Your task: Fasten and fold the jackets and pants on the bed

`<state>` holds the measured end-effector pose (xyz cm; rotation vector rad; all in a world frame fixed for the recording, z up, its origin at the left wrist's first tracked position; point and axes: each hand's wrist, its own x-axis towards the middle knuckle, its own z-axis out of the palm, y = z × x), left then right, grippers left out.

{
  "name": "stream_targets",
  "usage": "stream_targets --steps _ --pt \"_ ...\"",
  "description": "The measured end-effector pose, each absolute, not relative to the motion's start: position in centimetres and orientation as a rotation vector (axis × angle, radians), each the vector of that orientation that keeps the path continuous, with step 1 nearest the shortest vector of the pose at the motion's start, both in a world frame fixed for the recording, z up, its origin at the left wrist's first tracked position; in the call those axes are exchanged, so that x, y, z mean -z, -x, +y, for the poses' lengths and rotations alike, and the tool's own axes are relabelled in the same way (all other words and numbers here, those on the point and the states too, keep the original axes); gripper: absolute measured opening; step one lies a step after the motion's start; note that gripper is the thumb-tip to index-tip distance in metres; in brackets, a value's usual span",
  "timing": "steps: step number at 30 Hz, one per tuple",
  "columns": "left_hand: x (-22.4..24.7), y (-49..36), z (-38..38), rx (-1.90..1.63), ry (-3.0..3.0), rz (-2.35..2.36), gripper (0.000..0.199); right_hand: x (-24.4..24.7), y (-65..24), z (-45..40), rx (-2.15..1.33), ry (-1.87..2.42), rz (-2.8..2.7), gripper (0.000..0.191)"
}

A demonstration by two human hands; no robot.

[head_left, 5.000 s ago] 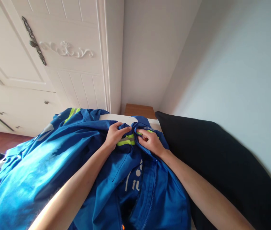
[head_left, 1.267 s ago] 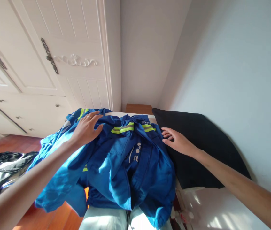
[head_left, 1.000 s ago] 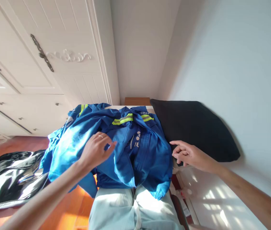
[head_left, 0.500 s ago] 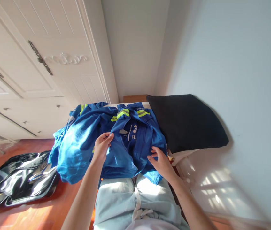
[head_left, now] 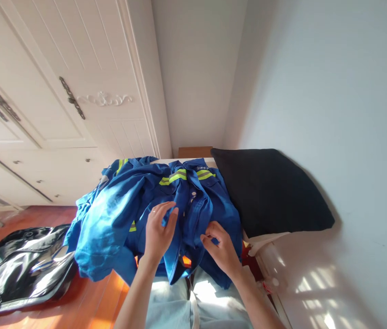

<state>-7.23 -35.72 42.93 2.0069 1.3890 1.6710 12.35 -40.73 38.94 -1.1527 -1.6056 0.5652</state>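
Observation:
A blue work jacket [head_left: 152, 192] with yellow-green and grey reflective strips lies front up, its two front panels close together. Its lower hem hangs over my lap near the zip edge. Over the left front panel is my left hand [head_left: 159, 230], its fingers curved and the thumb slightly apart, with no cloth visible between them. My right hand [head_left: 221, 249] lies at the right front panel, thumb and fingertips pinched together at the cloth near the placket. Exactly how much fabric sits in that pinch is hidden.
A black cushion-like item [head_left: 272, 192] stands right of the jacket, against the wall [head_left: 351, 114]. White cabinets [head_left: 118, 59] rise at the back left. A shiny black bag [head_left: 25, 260] lies on the reddish wooden floor [head_left: 91, 306] at the left.
The front panels have come together, covering the inside print seen before. My left hand has let go of the panel edge and moved right; my right hand's fingers have closed in.

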Motion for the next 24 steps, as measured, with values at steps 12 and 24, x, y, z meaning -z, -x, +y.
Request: stream_targets --steps 12,24 --pt "-38.6 5.8 -34.3 -1.375 -2.244 1.525 0.033 -38.3 -11.2 -41.5 -0.807 1.089 -1.620 0.015" --pt "-36.2 6.7 -34.4 -1.449 -2.125 1.454 0.037 -42.9 -7.1 -36.5 -0.253 1.135 -1.998 0.031"
